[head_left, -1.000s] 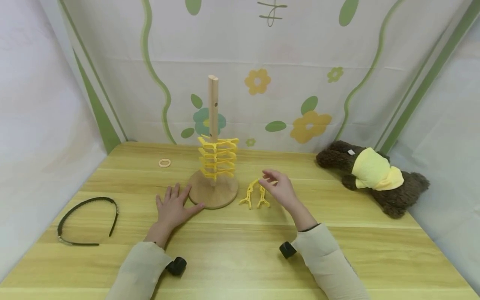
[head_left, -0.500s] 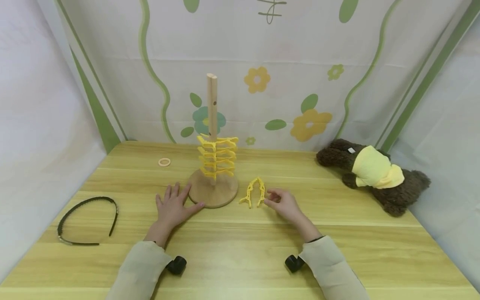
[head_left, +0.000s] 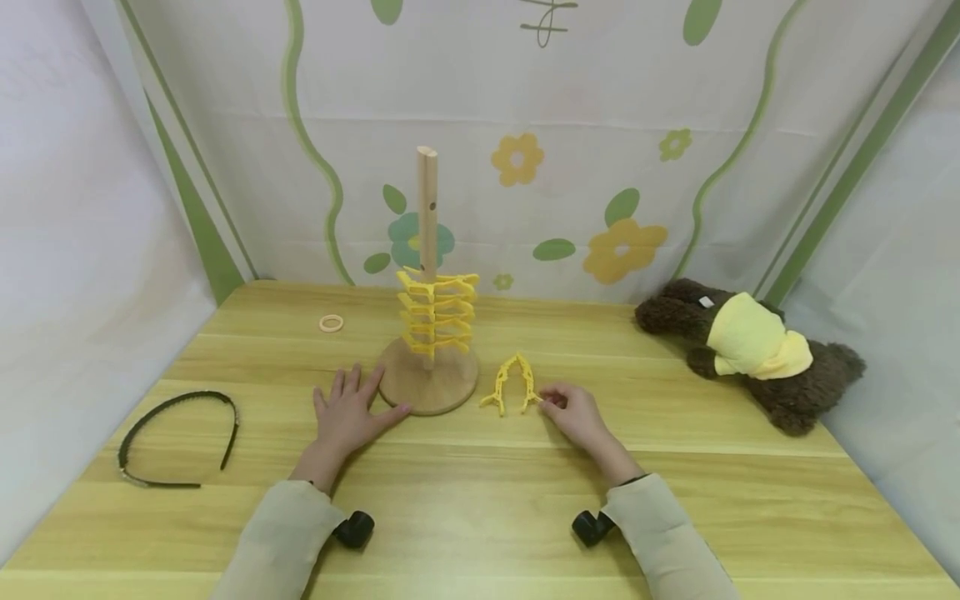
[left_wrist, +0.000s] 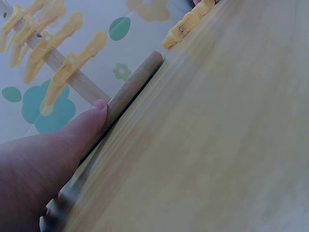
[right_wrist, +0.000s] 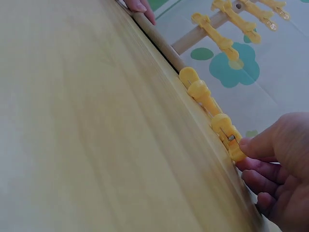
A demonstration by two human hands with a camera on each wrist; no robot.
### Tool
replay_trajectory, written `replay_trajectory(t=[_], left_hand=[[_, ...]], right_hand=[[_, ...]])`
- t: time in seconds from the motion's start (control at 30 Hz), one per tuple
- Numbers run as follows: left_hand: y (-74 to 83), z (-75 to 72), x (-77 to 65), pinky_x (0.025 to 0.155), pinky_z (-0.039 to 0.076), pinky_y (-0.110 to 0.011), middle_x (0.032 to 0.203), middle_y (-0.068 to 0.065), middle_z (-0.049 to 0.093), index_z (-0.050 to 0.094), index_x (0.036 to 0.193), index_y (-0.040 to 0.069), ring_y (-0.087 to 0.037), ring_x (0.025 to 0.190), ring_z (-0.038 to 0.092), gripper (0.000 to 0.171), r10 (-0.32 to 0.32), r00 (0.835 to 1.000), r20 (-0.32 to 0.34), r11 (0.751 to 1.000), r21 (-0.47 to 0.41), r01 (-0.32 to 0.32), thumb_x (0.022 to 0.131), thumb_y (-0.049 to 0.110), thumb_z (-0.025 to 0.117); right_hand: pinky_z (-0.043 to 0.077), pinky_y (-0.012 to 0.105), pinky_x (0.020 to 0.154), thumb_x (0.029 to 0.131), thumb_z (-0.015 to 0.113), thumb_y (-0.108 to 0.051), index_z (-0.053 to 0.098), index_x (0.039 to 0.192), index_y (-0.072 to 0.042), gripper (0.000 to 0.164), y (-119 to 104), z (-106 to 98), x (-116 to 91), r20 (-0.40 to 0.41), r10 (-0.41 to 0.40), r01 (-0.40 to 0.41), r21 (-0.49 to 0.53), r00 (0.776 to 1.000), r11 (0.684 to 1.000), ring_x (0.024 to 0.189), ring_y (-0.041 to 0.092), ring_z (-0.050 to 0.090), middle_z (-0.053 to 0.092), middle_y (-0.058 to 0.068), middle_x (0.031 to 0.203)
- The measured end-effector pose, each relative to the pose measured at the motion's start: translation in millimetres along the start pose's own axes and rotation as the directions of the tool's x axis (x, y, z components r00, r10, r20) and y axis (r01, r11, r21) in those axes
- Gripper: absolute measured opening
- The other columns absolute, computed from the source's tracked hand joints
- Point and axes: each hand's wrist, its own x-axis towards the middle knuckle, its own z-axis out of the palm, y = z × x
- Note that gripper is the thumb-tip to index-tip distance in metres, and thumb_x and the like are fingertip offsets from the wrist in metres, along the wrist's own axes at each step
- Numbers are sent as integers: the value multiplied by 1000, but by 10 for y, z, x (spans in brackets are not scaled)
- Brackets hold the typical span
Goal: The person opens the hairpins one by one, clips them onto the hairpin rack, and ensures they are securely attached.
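A yellow arch-shaped plastic piece (head_left: 501, 385) lies on the table, with a clip at each end; a small spring shows in one clip (right_wrist: 227, 135). My right hand (head_left: 573, 417) pinches the arch's right end between thumb and finger, the other fingers loosely bent. My left hand (head_left: 348, 421) lies on the table with fingers spread. Its thumb (left_wrist: 84, 125) rests on the rim of the stand's round wooden base (head_left: 397, 387). Several similar yellow plastic pieces (head_left: 437, 308) sit stacked around the stand's upright wooden post (head_left: 427, 212).
To the left lies a black headband (head_left: 176, 396). A small pale ring (head_left: 331, 323) is near the back left. On the right, a dark brown plush toy (head_left: 806, 396) in a yellow garment lies on its side. A flower-patterned cloth (head_left: 555, 183) hangs behind the table (head_left: 480, 517).
My right hand has come down and toward me from the arch's top to its right end, and now pinches it. The left hand stays on the base's edge.
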Motion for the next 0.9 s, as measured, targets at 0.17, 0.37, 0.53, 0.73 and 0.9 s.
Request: replay_trajectory(t=[0.17,0.37,0.53,0.73,0.9], left_hand=[[0,-1,0,86,-6,-64,137,-24,19,29,135,15,-42,124,6,88,3,1000,-4,1000,1,-3,69,71,43],[3,-7,-5,85,-5,-65,136,-24,19,29,135,14,-43,123,7,90,11,1000,-1,1000,6,-11,68,73,42],[9,-9,-5,86,-5,-65,136,-24,19,29,135,15,-43,123,7,90,9,1000,4,1000,1,-9,68,73,42],[14,-20,-8,86,-5,-65,136,-25,19,30,135,14,-43,123,7,89,12,1000,0,1000,-5,-12,68,72,44],[15,-28,-11,85,-5,-65,136,-25,19,30,135,14,-43,123,7,89,10,1000,3,1000,-5,-10,69,71,44]], right_hand=[[43,29,61,81,59,-6,63,96,2,18,46,-88,4,-32,24,-24,-8,999,1000,72,17,53,59,5,82],[44,32,64,80,62,-19,60,102,3,30,101,-112,13,-60,44,-44,-9,997,999,76,20,54,60,8,87],[42,39,74,71,68,-39,55,110,6,61,49,-33,-20,-65,27,-34,-100,998,994,90,26,51,54,16,99],[40,42,77,70,70,-31,56,107,6,54,-2,8,-44,-104,57,-75,-184,993,980,93,30,49,52,18,101],[38,42,77,72,70,-22,56,104,7,45,18,-18,-33,-130,78,-98,-151,988,984,91,31,48,51,19,99]])
